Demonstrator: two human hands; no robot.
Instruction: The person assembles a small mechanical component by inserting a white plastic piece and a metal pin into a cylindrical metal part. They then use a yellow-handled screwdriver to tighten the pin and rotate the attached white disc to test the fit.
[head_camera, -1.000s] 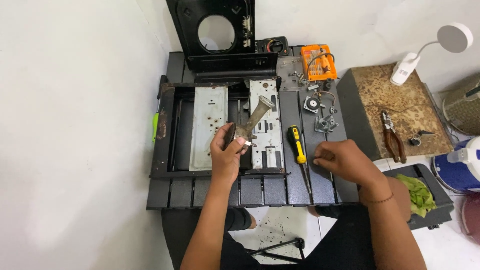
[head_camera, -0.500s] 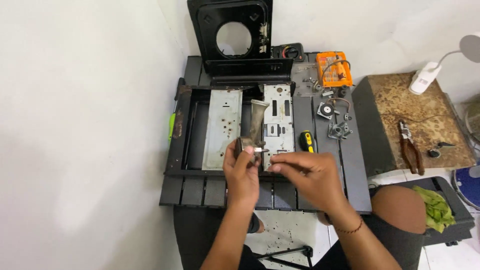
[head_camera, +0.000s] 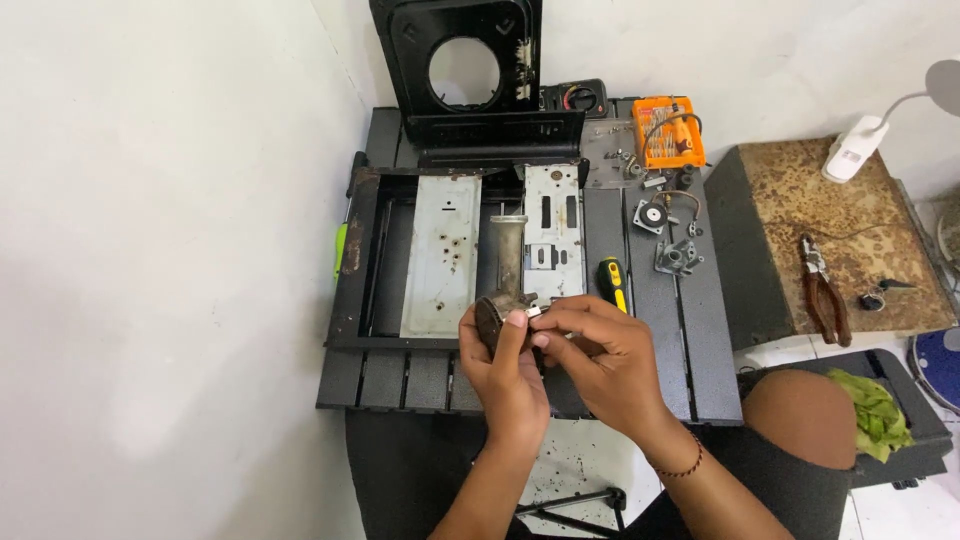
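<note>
1. While the left hand (head_camera: 505, 365) wraps shut around the round head of a rusty burner tube (head_camera: 507, 262), its stem lies out over the open stove frame (head_camera: 362, 260), likely for support.
2. Right hand (head_camera: 598, 360) pinches a small white part (head_camera: 533, 312) closed at the head, fingertips tight for fine work.
3. Yellow screwdriver (head_camera: 612, 280) lies just beside; loose metal parts (head_camera: 672, 250) near, pliers (head_camera: 826, 295) well apart.

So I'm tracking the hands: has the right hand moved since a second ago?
Yes. The right hand moved left across the yellow-handled screwdriver to the left hand.
</note>
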